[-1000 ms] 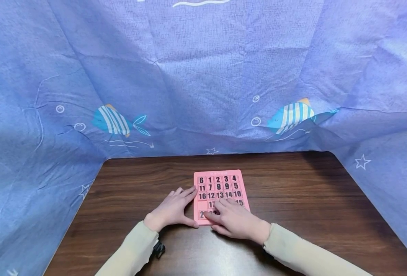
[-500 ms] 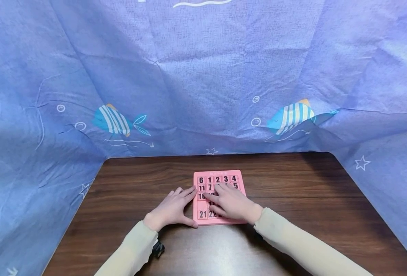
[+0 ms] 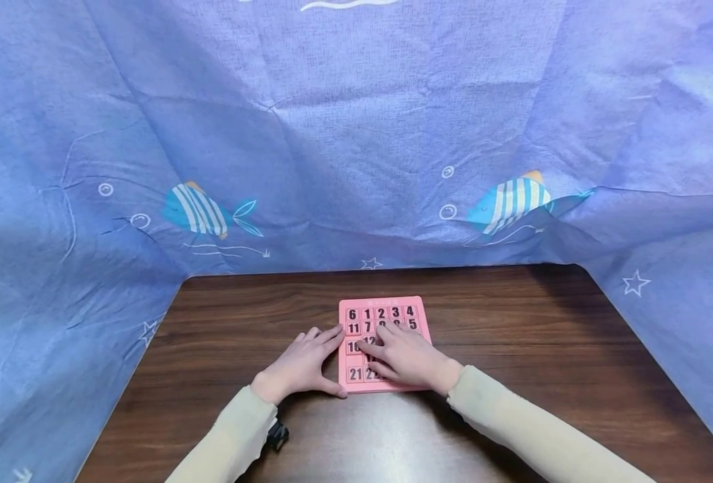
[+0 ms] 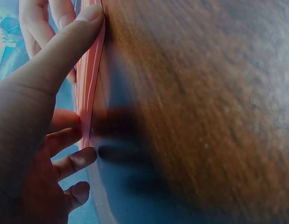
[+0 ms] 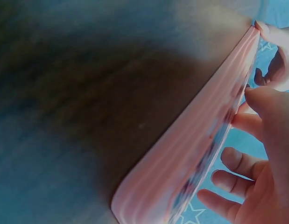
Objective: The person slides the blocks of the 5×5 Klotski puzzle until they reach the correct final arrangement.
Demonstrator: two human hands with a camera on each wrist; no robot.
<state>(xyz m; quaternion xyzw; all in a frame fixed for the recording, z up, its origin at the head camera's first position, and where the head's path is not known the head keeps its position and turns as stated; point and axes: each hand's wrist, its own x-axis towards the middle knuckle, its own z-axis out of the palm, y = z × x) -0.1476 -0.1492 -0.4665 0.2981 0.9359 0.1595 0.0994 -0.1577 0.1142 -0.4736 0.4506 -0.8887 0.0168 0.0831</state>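
Note:
A pink number slide puzzle (image 3: 383, 304) lies flat on the table in the head view. My left hand (image 3: 300, 362) spans its left side, fingertips at the edge and thumb at the near corner. In the left wrist view the thumb (image 4: 90, 14) presses on the pink rim. My right hand (image 3: 410, 355) lies over the middle and right of the board, covering many tiles. Its index finger or thumb touches the tile marked 16 (image 3: 351, 347), which sits slightly lower than its row, with a bare slot beneath it. Tile 21 (image 3: 355, 373) shows in the near left corner.
The dark wooden table (image 3: 247, 302) extends on all sides of the puzzle. A blue cloth (image 3: 356, 134) with fish and stars hangs behind and along both sides. Something black (image 3: 278, 436) shows under the left wrist.
My right hand has moved away from me, from the bottom row up to tile 16. That tile has since slid slightly toward me. The left hand stays at the edge.

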